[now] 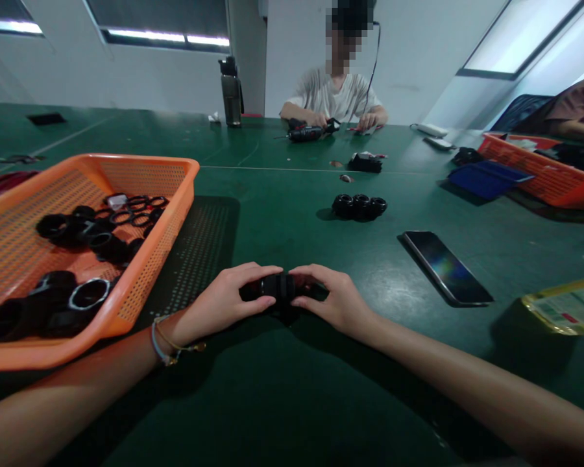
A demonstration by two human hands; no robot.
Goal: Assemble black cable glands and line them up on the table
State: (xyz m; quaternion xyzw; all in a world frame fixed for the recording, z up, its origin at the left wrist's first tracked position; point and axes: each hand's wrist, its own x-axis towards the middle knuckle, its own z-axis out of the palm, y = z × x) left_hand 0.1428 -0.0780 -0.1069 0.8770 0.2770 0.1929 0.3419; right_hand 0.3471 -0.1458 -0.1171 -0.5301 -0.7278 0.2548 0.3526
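Between my two hands is a black pipe fitting (278, 285), low over the green table. My left hand (236, 293) grips its left end, thumb on the near side and fingers on the far side. At the other end my right hand (331, 295) closes on it in the same way. The palms hide parts of both ends. Left of my hands stands an orange perforated basket (148, 259) with black fittings (61, 298) and several black rings (139, 204) in it. Beyond my right hand, a group of three black ring-shaped parts (359, 206) sits on the table.
A phone (445, 267) lies to the right, near a yellow-edged box (567, 305). Farther right are a blue tray (489, 176) and a red basket (540, 172). Across the table (282, 389) a person (338, 97) sits behind a power drill (306, 133); a bottle (231, 94) stands nearby.
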